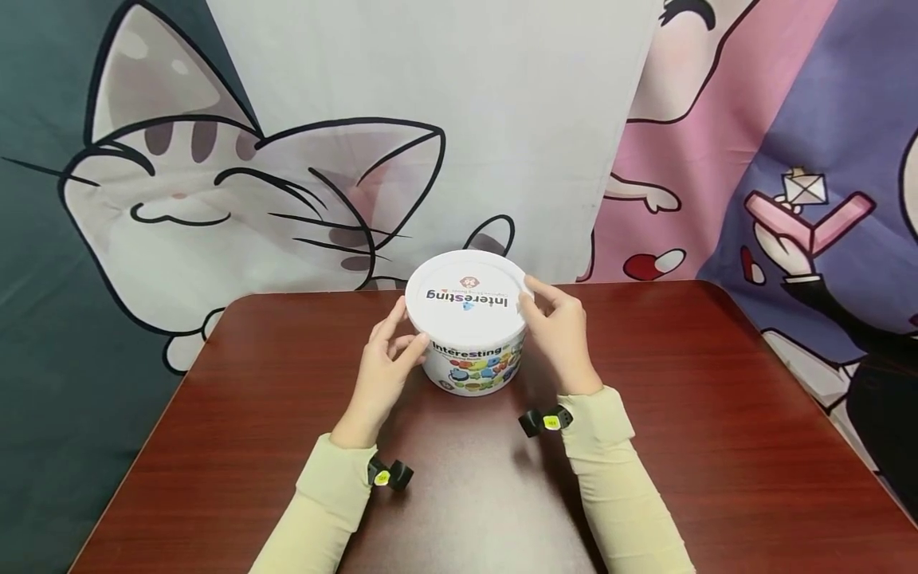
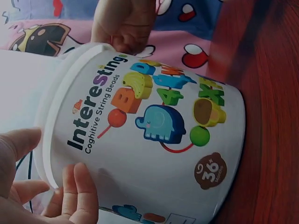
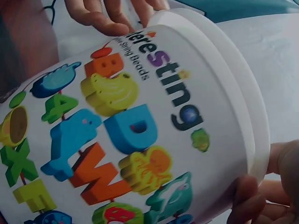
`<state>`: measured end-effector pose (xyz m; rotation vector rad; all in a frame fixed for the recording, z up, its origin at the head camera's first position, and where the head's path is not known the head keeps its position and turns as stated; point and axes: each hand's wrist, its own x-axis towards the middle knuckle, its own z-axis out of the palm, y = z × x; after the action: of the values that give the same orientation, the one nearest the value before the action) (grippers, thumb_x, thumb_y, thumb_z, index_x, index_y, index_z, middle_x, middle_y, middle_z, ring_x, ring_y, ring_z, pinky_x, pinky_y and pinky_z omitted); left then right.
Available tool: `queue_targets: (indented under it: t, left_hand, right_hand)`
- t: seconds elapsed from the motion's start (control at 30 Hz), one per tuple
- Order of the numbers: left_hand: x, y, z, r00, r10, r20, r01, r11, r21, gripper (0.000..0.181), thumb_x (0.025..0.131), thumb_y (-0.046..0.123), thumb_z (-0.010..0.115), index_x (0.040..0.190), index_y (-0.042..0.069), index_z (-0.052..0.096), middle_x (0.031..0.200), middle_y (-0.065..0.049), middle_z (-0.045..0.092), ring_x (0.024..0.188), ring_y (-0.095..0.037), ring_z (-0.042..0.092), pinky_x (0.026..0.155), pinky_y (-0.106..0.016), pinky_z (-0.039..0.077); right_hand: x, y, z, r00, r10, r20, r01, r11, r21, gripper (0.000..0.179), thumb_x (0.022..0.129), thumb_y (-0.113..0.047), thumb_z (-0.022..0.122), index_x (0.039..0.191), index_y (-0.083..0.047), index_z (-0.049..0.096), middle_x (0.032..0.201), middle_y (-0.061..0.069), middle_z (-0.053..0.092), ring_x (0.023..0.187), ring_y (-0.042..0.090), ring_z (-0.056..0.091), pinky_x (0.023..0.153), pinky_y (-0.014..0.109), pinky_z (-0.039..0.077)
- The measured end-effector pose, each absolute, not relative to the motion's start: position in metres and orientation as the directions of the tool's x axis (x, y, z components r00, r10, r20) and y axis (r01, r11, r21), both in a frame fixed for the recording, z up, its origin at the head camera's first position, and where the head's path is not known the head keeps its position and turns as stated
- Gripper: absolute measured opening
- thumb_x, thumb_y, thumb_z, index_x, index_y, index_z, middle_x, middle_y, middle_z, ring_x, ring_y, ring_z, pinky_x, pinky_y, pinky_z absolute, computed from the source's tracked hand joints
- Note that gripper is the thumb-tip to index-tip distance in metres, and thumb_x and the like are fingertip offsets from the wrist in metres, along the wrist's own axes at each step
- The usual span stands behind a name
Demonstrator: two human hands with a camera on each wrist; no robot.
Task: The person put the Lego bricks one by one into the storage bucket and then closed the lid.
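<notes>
A white round tub [image 1: 473, 371] of string beads stands upright on the table, its white lid [image 1: 466, 319] on top. Coloured letters, animals and the word "Interesting" are printed on its wall [image 2: 154, 93]. On the left side of the tub, my left hand [image 1: 387, 363] holds the lid's rim, thumb near the edge and fingers curled just below it. Opposite, my right hand [image 1: 562, 331] grips the rim with its thumb and fingers, seen again in the right wrist view beside the lid edge [image 3: 259, 116]. The lid sits level and flush on the tub.
The reddish-brown wooden table [image 1: 287, 399] spreads around the tub, whose far side is close to the table's back edge. Behind hangs a cartoon-printed cloth [image 1: 538, 119]. A black object [image 1: 882, 414] stands beyond the right edge.
</notes>
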<state>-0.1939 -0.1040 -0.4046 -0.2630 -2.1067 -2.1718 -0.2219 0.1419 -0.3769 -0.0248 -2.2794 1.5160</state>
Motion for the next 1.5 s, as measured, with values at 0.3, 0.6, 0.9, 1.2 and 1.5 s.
queue_targets:
  t: [0.3, 0.6, 0.9, 1.2, 1.5]
  left_hand:
    - [-0.199, -0.107, -0.406, -0.976, 0.013, 0.218, 0.218, 0.129, 0.968, 0.053, 0.102, 0.01, 0.06, 0.153, 0.006, 0.045, 0.145, -0.019, 0.039, 0.106, -0.015, 0.065, 0.079, -0.025, 0.058]
    - [-0.231, -0.108, -0.383, -0.915, 0.083, 0.394, 0.391, 0.418, 0.82, 0.048, 0.104, 0.019, 0.054, 0.15, 0.002, 0.048, 0.157, -0.016, 0.037, 0.145, -0.027, 0.036, 0.113, -0.049, 0.04]
    - [-0.263, -0.102, -0.374, -0.916, 0.314, 0.251, 0.394, 0.579, 0.714, 0.058, 0.108, 0.033, 0.041, 0.158, 0.005, 0.033, 0.167, -0.008, 0.024, 0.156, -0.022, 0.009, 0.125, -0.044, 0.011]
    - [-0.26, -0.107, -0.373, -0.927, 0.327, 0.184, 0.363, 0.658, 0.66, 0.063, 0.106, 0.037, 0.038, 0.161, 0.008, 0.027, 0.169, -0.007, 0.018, 0.155, -0.028, 0.016, 0.123, -0.052, 0.018]
    - [-0.26, -0.101, -0.38, -0.936, 0.289, 0.202, 0.345, 0.642, 0.685, 0.059, 0.107, 0.033, 0.036, 0.161, 0.012, 0.029, 0.168, -0.003, 0.02, 0.154, -0.026, 0.021, 0.122, -0.052, 0.022]
  right_hand:
    - [-0.227, 0.145, -0.384, -0.936, 0.144, 0.322, -0.212, 0.498, -0.841, 0.046, 0.097, -0.018, 0.061, 0.14, -0.002, 0.06, 0.143, 0.015, 0.059, 0.13, 0.024, 0.054, 0.11, 0.044, 0.043]
    - [-0.254, 0.139, -0.359, -0.917, -0.075, 0.391, -0.329, 0.696, -0.639, 0.043, 0.1, -0.013, 0.05, 0.137, 0.006, 0.059, 0.146, 0.022, 0.053, 0.139, 0.038, 0.045, 0.12, 0.047, 0.028]
    - [-0.276, 0.129, -0.347, -0.945, -0.277, 0.172, -0.326, 0.826, -0.459, 0.052, 0.106, -0.014, 0.039, 0.154, 0.003, 0.037, 0.161, 0.02, 0.033, 0.151, 0.034, 0.026, 0.124, 0.042, 0.017]
    - [-0.277, 0.12, -0.351, -0.963, -0.26, 0.065, -0.265, 0.888, -0.376, 0.061, 0.102, -0.023, 0.035, 0.161, -0.007, 0.028, 0.168, 0.01, 0.023, 0.156, 0.028, 0.012, 0.122, 0.061, 0.005]
    - [-0.275, 0.122, -0.347, -0.969, -0.246, 0.024, -0.238, 0.903, -0.359, 0.063, 0.102, -0.027, 0.034, 0.162, -0.01, 0.024, 0.169, 0.006, 0.018, 0.157, 0.024, 0.007, 0.122, 0.059, -0.002]
